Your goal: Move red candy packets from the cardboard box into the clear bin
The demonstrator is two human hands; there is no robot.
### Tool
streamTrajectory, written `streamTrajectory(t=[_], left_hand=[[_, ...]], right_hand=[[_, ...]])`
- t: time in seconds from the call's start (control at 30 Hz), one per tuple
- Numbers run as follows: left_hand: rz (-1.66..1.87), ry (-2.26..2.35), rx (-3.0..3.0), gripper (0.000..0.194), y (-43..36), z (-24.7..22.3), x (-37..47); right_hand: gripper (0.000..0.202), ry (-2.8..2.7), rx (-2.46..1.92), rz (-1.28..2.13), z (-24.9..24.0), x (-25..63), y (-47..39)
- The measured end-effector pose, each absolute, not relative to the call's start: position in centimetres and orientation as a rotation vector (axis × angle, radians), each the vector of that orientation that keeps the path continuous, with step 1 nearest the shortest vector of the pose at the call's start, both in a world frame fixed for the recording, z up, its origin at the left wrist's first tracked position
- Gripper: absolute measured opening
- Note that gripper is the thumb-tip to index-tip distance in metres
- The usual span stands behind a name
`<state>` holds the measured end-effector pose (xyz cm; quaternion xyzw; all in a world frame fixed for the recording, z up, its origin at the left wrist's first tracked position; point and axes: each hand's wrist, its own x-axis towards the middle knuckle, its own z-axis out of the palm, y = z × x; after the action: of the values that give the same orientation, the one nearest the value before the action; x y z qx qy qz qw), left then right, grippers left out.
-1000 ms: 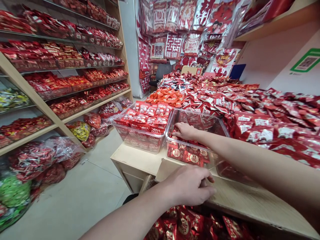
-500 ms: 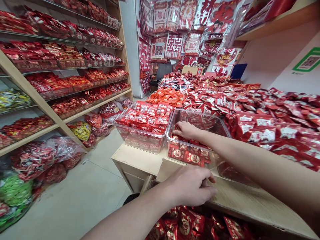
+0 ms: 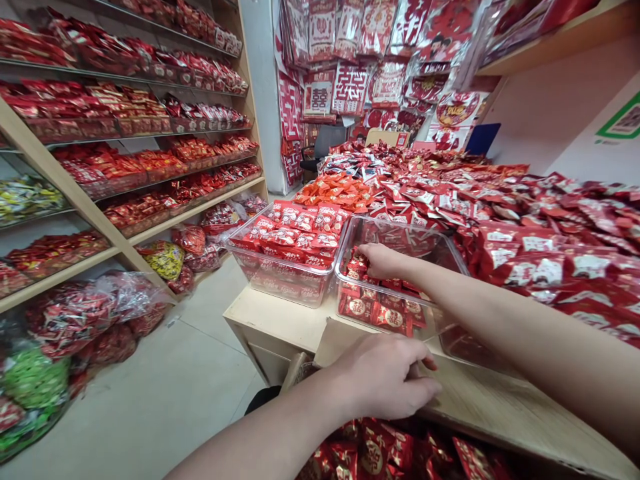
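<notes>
My right hand [image 3: 384, 261] reaches into a clear plastic bin [image 3: 453, 257], its fingertips closed on a small red candy packet [image 3: 356, 265]. More red packets with gold round emblems [image 3: 389, 317] lie in the near half of that bin; its far side shows bare plastic. My left hand [image 3: 393, 375] hovers over a cardboard box [image 3: 340, 339], loosely curled with a gap between thumb and fingers, and nothing shows in it. Below it, the box holds loose red packets [image 3: 375, 450] of the same look.
A second clear bin [image 3: 285, 280], full of neatly lined red packets, stands to the left. Heaps of red packets [image 3: 500, 193] cover the table behind and to the right. Stocked shelves [image 3: 145, 133] rise at left, with bagged sweets [image 3: 95, 313] on the floor.
My right hand has shifted slightly right and lifted its wrist, its fingers now bunched on a packet. My left hand stays nearly where it was.
</notes>
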<state>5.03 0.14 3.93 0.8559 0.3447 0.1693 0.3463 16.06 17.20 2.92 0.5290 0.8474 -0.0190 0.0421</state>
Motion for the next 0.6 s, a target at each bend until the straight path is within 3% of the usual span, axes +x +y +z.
streamTrajectory(t=[0.13, 0.33, 0.6], left_hand=[[0.443, 0.891, 2.226, 0.024, 0.11, 3.89, 5.05], [0.468, 0.897, 2.229, 0.024, 0.21, 3.72, 5.10], [0.465, 0.895, 2.216, 0.024, 0.02, 3.81, 5.08]], right_hand=[[0.044, 2.589, 1.624, -0.067, 2.80, 16.15, 17.40], [0.031, 2.546, 1.734, -0.027, 3.18, 16.43, 17.42], [0.042, 2.514, 1.692, -0.107, 3.42, 16.06, 17.30]])
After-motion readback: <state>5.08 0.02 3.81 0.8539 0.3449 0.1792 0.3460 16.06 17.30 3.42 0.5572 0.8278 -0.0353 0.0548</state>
